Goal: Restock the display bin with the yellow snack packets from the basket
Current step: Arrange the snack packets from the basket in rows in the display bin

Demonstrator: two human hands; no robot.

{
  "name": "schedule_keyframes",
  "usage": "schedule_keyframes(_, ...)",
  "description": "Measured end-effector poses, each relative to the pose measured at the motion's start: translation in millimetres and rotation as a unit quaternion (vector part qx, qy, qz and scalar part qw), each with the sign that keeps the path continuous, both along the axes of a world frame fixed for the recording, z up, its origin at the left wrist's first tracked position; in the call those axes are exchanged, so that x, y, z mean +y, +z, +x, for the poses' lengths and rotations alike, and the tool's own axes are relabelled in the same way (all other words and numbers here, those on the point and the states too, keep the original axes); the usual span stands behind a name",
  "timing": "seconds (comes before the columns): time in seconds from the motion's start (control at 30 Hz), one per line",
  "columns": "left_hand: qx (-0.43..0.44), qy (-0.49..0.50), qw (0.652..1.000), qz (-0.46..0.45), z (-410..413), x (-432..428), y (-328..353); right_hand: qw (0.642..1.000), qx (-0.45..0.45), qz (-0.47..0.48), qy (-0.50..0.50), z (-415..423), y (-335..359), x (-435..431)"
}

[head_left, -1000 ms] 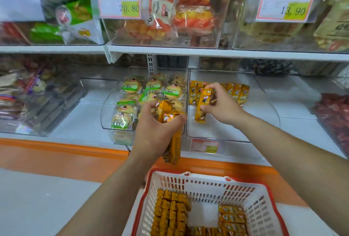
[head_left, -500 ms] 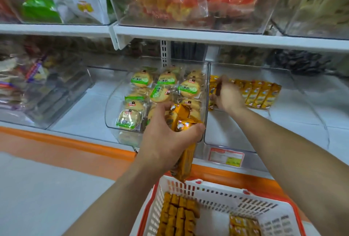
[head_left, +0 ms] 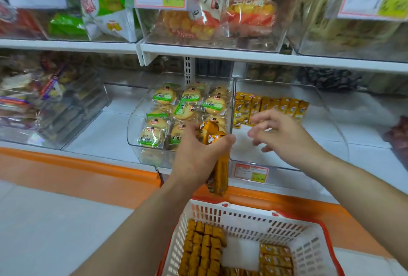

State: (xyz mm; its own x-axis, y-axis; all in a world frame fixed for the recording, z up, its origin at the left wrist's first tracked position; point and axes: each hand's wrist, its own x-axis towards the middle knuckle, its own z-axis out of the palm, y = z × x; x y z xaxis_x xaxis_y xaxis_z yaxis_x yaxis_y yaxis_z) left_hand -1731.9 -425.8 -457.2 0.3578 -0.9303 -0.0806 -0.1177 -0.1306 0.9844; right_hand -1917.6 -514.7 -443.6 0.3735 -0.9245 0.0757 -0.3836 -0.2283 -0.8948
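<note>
While the left hand is grasping a bundle of yellow snack packets before the display bin, probably as ready supply, the right hand is hovering released and empty over the bin, near the packet row lying at its back.

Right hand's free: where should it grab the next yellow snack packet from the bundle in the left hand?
Likely the top ends of the yellow foil snack packets, sticking up above the left hand; its grip covers the middle. Come from the right with the open right hand and pinch one.
</note>
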Motion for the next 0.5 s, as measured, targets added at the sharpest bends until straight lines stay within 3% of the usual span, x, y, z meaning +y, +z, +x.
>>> schedule_keyframes(0.1, 0.017, -0.003, 1.0, 0.01, -14.8, 4.4, 5.2, 0.994, -0.033, 0.059, 0.084, -8.2, 8.5, 67.4)
schedule_keyframes(0.27, 0.032, 0.003, 0.999, 0.014, -39.6, 14.0, 6.6, 0.999, -0.004, 0.032, 0.032, -1.1, -6.8, 106.6)
schedule_keyframes(0.5, 0.124, -0.063, 0.99, 0.002, -48.0, 26.7, 14.5, 0.965, -0.199, 0.171, 0.023, -18.8, -12.0, 109.1)
